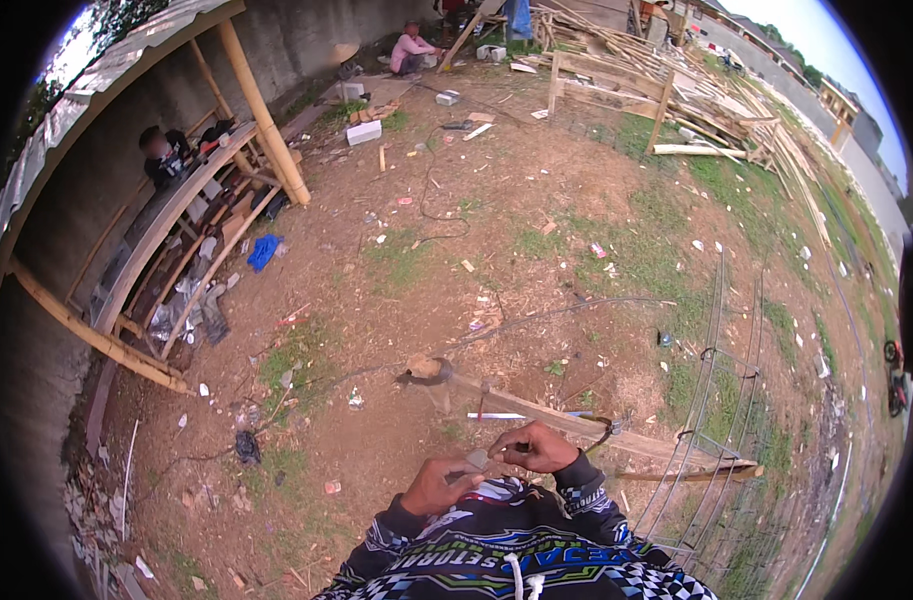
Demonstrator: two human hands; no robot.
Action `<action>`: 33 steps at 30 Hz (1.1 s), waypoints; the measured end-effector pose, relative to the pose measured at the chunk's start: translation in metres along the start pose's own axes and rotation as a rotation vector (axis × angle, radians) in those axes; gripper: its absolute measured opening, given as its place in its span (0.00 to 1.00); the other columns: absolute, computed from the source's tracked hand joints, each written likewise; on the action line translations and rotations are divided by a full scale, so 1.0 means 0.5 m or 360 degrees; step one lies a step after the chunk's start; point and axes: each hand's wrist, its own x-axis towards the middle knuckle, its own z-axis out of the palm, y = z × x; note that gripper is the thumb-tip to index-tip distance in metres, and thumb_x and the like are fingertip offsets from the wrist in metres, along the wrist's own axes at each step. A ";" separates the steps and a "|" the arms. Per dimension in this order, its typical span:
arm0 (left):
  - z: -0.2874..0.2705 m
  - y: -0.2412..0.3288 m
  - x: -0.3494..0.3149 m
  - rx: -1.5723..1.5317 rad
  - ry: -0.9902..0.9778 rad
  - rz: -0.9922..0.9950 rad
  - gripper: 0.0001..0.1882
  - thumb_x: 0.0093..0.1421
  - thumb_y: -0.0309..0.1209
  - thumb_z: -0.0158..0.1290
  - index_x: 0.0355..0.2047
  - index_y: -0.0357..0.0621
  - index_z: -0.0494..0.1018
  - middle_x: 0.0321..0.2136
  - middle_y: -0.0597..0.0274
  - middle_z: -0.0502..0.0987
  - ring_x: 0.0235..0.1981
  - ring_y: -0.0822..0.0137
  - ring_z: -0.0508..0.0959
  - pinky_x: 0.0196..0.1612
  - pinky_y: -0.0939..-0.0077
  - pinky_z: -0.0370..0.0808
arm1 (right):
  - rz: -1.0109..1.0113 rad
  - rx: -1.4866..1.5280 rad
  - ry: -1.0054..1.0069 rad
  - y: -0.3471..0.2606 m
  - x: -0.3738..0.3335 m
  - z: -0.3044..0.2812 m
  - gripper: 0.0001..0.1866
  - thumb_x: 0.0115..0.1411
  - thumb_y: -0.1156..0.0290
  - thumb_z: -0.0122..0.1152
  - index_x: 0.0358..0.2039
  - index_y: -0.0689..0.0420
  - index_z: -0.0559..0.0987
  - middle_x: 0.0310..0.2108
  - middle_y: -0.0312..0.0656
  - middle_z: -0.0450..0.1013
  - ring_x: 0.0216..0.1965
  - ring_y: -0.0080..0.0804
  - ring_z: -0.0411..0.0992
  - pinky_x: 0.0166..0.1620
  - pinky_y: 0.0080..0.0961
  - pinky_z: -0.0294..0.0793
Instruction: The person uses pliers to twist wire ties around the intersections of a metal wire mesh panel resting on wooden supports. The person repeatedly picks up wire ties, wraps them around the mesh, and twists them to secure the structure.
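My left hand (439, 486) is in front of my torso, its fingers closed around a small pale, flat piece (478, 459) whose kind I cannot make out. Close beside it, my right hand (538, 448) has its fingertips pinched together at the edge of that piece; what they grip is too small to name. Just beyond both hands lies a long wooden beam (536, 413), raised off the ground. A dark curved tool (607, 432) rests on the beam to the right of my right hand.
A long steel rebar cage (709, 385) crosses the beam's right end. At left stands a bamboo-framed shelter (266, 120) with a person (166, 155) inside. Another person (412, 50) crouches far back near piled timber (616, 50). A blue cloth (263, 253) and litter lie on the dirt.
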 end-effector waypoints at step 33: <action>-0.011 0.053 0.024 0.0196 -0.0088 0.0054 0.09 0.62 0.28 0.56 0.31 0.32 0.78 0.26 0.56 0.80 0.29 0.67 0.80 0.37 0.73 0.76 | 0.0101 -0.0766 0.0027 -0.108 -0.034 -0.028 0.09 0.57 0.66 0.59 0.37 0.54 0.81 0.27 0.49 0.76 0.30 0.49 0.75 0.35 0.38 0.73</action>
